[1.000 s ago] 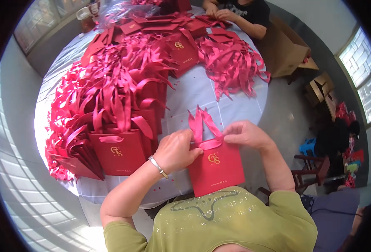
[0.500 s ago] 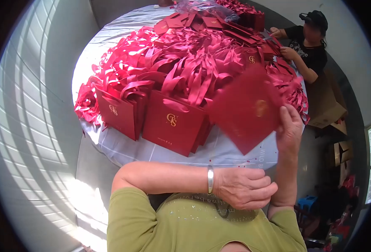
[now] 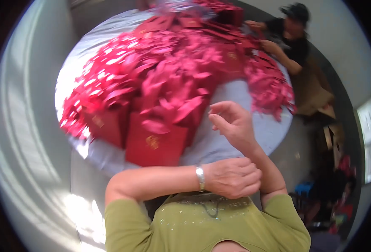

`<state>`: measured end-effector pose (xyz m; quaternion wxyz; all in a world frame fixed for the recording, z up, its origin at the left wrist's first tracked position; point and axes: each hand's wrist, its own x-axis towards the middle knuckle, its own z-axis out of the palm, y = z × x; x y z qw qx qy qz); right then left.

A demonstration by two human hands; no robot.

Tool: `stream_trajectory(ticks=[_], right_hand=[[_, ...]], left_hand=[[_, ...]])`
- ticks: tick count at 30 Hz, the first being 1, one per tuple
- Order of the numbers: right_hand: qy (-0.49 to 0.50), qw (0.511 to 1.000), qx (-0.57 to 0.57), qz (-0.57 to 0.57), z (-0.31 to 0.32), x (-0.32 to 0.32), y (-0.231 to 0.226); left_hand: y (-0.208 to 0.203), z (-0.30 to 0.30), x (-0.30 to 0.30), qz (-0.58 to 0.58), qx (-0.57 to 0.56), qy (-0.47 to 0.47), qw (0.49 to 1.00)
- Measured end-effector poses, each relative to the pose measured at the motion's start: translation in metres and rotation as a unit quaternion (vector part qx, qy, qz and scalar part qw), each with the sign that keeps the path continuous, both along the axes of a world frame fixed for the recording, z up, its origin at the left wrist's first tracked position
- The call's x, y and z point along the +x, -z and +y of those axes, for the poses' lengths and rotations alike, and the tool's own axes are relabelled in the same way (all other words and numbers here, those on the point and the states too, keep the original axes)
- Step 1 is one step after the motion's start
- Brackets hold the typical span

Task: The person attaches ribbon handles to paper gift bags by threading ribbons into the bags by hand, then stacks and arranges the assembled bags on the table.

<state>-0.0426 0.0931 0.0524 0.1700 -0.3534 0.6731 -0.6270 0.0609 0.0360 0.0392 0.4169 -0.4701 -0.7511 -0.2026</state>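
My right hand (image 3: pixel 233 125) is raised over the near part of the table, thumb and fingers apart and curved, with nothing visible between them. My left hand (image 3: pixel 233 178), with a silver bracelet (image 3: pixel 200 178) at its wrist, lies across in front of my right forearm. Its fingers are curled in, and its palm is hidden. Left of my right hand stands a dark red paper gift bag (image 3: pixel 156 145) with a gold mark, at the front of a row. Another red gift bag (image 3: pixel 103 126) stands to its left. A blurred mass of pink-red ribbon handles (image 3: pixel 173 84) spreads behind them.
A pale cloth (image 3: pixel 219 145) covers the round table. At the far right, a person in a black cap (image 3: pixel 296 35) has both hands over the bags. Cardboard boxes (image 3: pixel 315 98) stand beyond the table's right edge. Clear plastic (image 3: pixel 185 8) lies at the back.
The red gift bag has left my right hand; blur hides where it ended up. My right hand has moved left and opened. The left hand stays curled, and the view has shifted.
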Motion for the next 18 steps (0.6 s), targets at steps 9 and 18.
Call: stream_trajectory(ticks=[9, 18], right_hand=[[0.107, 0.993, 0.044, -0.022, 0.081, -0.090, 0.028], [-0.111, 0.944, 0.035, 0.310, -0.003, 0.005, 0.008]], left_hand=[[-0.004, 0.001, -0.016, -0.040, -0.081, -0.014, 0.996], [0.002, 0.029, 0.001, -0.040, -0.080, 0.049, 0.995]])
